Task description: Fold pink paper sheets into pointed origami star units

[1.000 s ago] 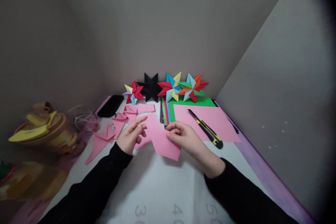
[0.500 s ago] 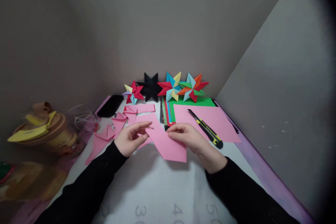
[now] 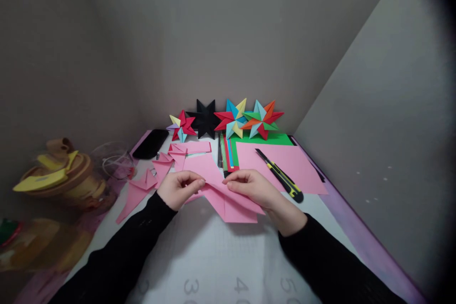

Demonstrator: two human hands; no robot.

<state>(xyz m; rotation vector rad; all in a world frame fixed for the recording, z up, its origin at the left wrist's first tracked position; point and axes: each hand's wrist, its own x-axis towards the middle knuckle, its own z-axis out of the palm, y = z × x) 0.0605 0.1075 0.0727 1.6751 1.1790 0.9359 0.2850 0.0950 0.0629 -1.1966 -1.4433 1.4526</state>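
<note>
Two bare hands in black knit sleeves work just left of a black-and-yellow utility knife (image 3: 280, 175), this account's landmark. The left hand (image 3: 181, 189) has a narrow, pinched grip, thumb against fingers, on the far left edge of a folded piece of smooth pink paper (image 3: 237, 209). The right hand (image 3: 252, 185), between that edge and the knife, pinches the same paper in an equally narrow grip. The paper is held to the left of the knife and a little nearer the viewer; one layer lifts as a slanted flap over a flatter, creased layer. The knife, its slim dark blade pointing away, lies diagonally on a flat pink sheet (image 3: 302, 164). Just beyond the knife, a green sheet (image 3: 263, 138) shows from under the pink one. Farther beyond it, four pointed, folded-paper stars stand in a row: one mostly red (image 3: 185, 123), one black (image 3: 205, 118) and two multicoloured (image 3: 235, 116) (image 3: 261, 118). Well left of the knife are crisp, triangular pink folded pieces (image 3: 137, 192), some with metal clips, and a glossy black phone (image 3: 150, 144). Nearer than the knife, the white tabletop (image 3: 199, 251) carries large grey printed numerals.
</note>
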